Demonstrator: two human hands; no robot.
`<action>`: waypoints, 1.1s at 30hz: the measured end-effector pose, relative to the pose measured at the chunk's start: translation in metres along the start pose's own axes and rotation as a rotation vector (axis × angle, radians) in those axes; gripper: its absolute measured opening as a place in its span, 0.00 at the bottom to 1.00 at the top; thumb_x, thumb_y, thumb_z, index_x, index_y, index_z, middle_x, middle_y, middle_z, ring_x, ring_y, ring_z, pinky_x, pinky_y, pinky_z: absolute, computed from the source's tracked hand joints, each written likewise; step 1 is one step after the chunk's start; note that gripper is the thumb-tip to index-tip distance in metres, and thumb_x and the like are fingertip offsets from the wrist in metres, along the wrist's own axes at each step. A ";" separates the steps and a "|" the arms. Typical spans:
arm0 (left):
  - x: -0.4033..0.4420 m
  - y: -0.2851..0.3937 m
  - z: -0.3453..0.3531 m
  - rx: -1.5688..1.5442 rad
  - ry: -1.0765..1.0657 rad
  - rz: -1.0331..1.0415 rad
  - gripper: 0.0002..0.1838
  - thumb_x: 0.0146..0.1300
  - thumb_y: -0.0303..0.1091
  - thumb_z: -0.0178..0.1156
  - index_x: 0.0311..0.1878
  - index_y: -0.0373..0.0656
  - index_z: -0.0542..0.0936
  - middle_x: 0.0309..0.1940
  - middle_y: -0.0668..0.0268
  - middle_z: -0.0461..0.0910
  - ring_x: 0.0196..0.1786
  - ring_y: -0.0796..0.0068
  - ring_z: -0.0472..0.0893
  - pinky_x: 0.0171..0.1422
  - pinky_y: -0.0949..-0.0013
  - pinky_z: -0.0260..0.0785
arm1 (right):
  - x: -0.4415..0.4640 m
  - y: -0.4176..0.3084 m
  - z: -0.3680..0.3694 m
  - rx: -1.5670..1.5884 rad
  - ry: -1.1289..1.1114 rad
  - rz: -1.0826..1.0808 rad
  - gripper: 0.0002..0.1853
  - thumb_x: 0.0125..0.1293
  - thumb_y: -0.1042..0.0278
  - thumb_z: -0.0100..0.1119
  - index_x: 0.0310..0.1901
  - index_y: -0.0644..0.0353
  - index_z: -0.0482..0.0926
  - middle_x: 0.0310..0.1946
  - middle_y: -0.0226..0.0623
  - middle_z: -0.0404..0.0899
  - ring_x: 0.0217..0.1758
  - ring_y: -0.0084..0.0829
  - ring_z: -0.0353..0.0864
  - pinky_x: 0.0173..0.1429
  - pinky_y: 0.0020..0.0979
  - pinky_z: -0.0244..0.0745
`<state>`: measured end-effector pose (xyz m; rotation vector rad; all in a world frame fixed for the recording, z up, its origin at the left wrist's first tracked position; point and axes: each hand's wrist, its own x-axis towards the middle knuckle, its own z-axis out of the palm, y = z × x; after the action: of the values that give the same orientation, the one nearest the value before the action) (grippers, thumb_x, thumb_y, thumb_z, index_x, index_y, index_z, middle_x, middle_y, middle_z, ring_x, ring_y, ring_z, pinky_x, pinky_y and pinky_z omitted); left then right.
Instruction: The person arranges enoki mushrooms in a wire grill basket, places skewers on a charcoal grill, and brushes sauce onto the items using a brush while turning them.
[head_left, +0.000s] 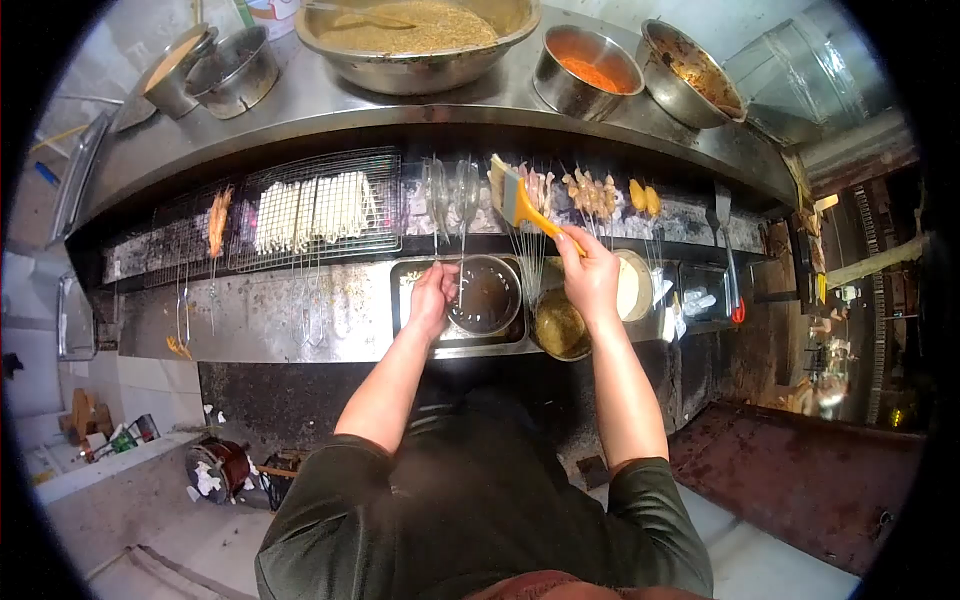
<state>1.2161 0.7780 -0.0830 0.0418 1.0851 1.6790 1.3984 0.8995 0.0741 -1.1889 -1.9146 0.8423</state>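
My right hand (590,275) is closed around the yellow handle of a basting brush (518,198), whose bristles are over the grill beside the skewers. With its fingers pinched together, my left hand (433,293) grips the lower end of a fish skewer (436,200). A second fish skewer (466,195) lies just right of it over the coals. Close to my left hand is a round pot of dark liquid (485,298). Below my right hand stands a pot of yellowish liquid (560,325), and a bowl of pale sauce (632,285) is partly hidden by my wrist.
A wire grill basket (385,165) holds white enoki-like strands (313,212). Meat skewers (592,195) and two yellow skewered pieces (645,198) lie to the right. A large basin (420,75) and a pot of red seasoning (588,75) stand behind. Tongs (728,250) lie at right.
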 end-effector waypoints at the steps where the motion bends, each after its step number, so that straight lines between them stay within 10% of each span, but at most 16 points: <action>1: 0.000 0.000 0.000 -0.002 0.000 -0.004 0.17 0.76 0.41 0.43 0.39 0.38 0.77 0.22 0.74 0.66 0.24 0.82 0.63 0.30 0.77 0.58 | 0.001 0.001 0.003 0.018 0.000 0.005 0.14 0.64 0.64 0.63 0.46 0.64 0.83 0.33 0.38 0.85 0.36 0.20 0.80 0.42 0.24 0.74; 10: -0.005 0.000 -0.004 -0.034 -0.015 -0.074 0.18 0.75 0.41 0.43 0.43 0.37 0.76 0.22 0.72 0.69 0.24 0.80 0.66 0.29 0.76 0.59 | 0.015 -0.024 0.027 -0.235 -0.043 -0.225 0.12 0.64 0.61 0.60 0.44 0.57 0.83 0.34 0.45 0.83 0.37 0.45 0.84 0.41 0.38 0.77; 33: -0.005 0.005 -0.008 -0.061 -0.083 -0.060 0.16 0.76 0.41 0.42 0.39 0.41 0.74 0.15 0.78 0.56 0.17 0.85 0.53 0.21 0.76 0.46 | -0.031 -0.016 0.008 -0.129 0.044 -0.150 0.12 0.64 0.69 0.62 0.46 0.65 0.82 0.37 0.45 0.84 0.38 0.30 0.84 0.43 0.27 0.76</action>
<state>1.2108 0.7690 -0.0822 0.0385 0.9638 1.6415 1.3942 0.8637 0.0752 -1.1126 -2.0185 0.6160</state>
